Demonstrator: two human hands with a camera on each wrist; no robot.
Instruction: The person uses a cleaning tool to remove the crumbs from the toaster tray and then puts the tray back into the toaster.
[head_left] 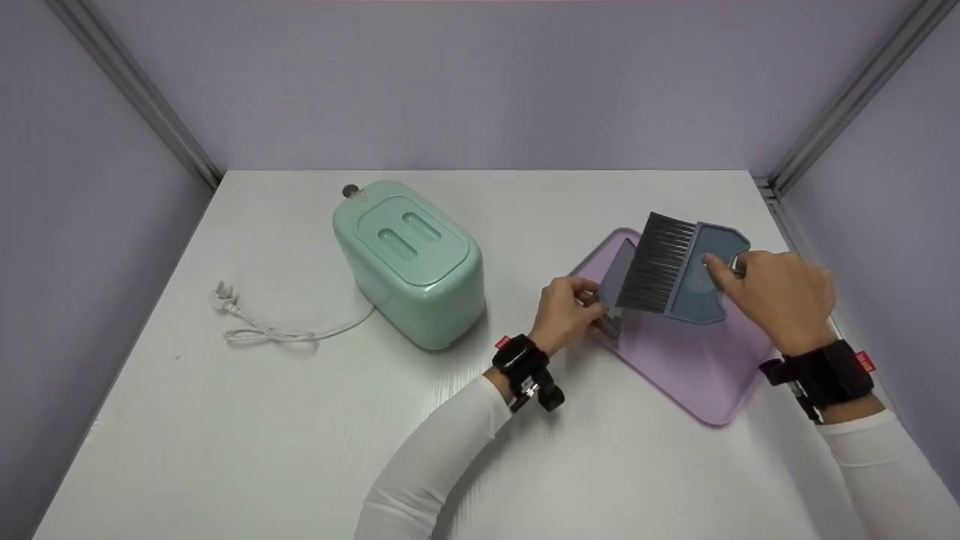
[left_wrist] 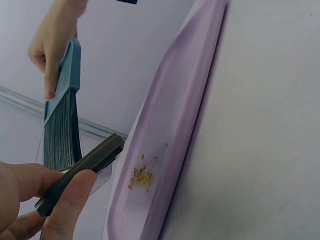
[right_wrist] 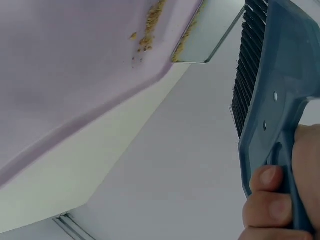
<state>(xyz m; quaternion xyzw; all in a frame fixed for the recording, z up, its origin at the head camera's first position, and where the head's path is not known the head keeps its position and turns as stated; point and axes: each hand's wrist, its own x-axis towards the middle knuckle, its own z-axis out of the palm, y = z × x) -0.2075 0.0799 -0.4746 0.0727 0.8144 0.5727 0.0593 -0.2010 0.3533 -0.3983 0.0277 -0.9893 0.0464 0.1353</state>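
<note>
My right hand point(head_left: 787, 296) grips the handle of a blue hand brush point(head_left: 701, 277), its thumb lying along the flat back. The dark bristles point(right_wrist: 248, 60) point left, raised above a lilac tray point(head_left: 697, 375). Between thumb and fingers my left hand point(head_left: 561, 313) pinches the dark grip edge of a clear flat scraper point(left_wrist: 107, 150), tilted over the tray's left side. Yellowish crumbs point(left_wrist: 141, 178) lie in a small heap on the tray near the scraper. In the right wrist view more crumbs line the edge of the clear plate point(right_wrist: 212, 25).
A mint-green toaster point(head_left: 409, 262) with a lidded, two-slotted top stands left of the tray. Its white cord point(head_left: 300, 336) runs left to a plug point(head_left: 223, 294). Walls point(head_left: 480, 90) rise behind the white table point(head_left: 300, 435) and at both sides.
</note>
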